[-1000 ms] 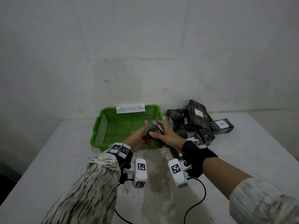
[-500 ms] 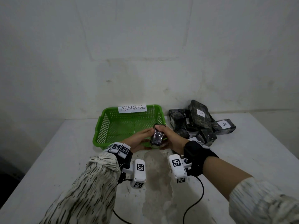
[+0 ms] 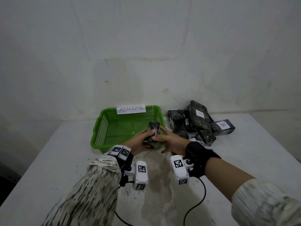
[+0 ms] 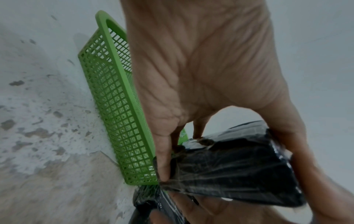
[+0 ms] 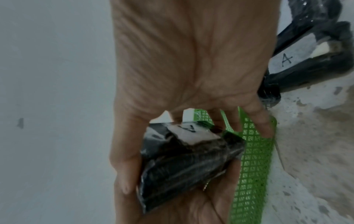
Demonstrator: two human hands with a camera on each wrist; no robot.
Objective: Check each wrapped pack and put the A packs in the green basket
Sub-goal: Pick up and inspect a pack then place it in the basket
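Two hands, the left hand (image 3: pixel 138 142) and the right hand (image 3: pixel 171 141), together grip one black wrapped pack (image 3: pixel 154 133), fingers curled around it, at the near rim of one green basket (image 3: pixel 104 128) (nothing lies inside). Right of the hands, a pile of packs (image 3: pixel 197 123); count unclear.

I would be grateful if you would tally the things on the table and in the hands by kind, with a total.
Green basket: 1
Paper sign: 1
Held pack: 1
Piled packs: at least 5; they overlap, so any more are hidden
Total: at least 8
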